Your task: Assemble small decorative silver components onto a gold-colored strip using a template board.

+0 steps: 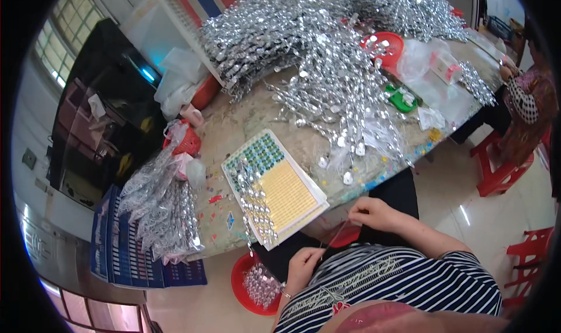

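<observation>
The surface (225, 115) is the largest item, its near edge running past the person's lap. Along its far edge lies a heap of silver strands (251, 38); a looser part trails toward the near edge, where the ends overlap too much to count. At the left corner lie wrapped bundles (169, 213), apparently bagged to prevent tangling; the clear film blurs their contents. A stack of sheets (289, 195) sits at the near edge, presumably for easy reach; silver and gold strips cover part of its left side. Below that edge stands a red basin (238, 277) of small shiny pieces (261, 285), placed close to the left side of the body; what supports it cannot be made out.

The right hand (374, 213) has thumb and finger pinched together on a thin strand (335, 237); the left hand (301, 268) appears closed on its lower end. The strand is between the hands, over the lap, just off the near edge, seemingly held taut to keep it straight. Its material is too fine to identify, and the left fingertips are indistinct.
</observation>
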Tool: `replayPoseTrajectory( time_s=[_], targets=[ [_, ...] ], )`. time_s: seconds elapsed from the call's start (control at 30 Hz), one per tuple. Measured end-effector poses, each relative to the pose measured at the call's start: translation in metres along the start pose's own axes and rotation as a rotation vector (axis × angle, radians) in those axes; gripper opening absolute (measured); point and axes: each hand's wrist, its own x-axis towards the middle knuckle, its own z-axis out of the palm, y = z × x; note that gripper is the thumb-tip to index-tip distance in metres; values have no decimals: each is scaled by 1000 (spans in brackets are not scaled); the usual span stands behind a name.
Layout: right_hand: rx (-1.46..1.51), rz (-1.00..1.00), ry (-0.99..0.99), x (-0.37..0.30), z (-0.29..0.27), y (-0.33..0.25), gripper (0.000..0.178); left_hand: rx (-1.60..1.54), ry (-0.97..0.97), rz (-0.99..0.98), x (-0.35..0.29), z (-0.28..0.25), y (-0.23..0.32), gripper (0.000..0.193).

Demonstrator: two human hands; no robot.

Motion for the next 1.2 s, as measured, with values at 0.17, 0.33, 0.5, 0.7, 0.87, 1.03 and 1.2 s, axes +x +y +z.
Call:
replayPoseTrajectory(
  time_s=[0.17, 0.33, 0.5, 0.7, 0.87, 1.03, 1.2],
  targets=[
    [10, -19, 15, -5, -1, -42, 13, 21, 78, 21, -6, -2, 17, 13],
    [168, -9, -64, -5, 3, -85, 9, 105, 126, 311, -6, -8, 56, 16],
    [42, -194, -230, -2, 23, -119, 8, -98, 124, 213, -17, -6, 87, 17],
    [122, -248, -214, -7, 35, -125, 5, -405, -17, 240, -24, 0, 98, 16],
    [-5, -251, -186, -10, 24, -118, 6, -257, 53, 125, -35, -13, 92, 16],
    [114, -159, -224, -8, 25, -87, 11, -211, 126, 4, -37, -5, 68, 16],
    [122, -127, -177, -6, 16, -80, 12, -329, -37, -24, -10, 7, 64, 20]
  ],
)
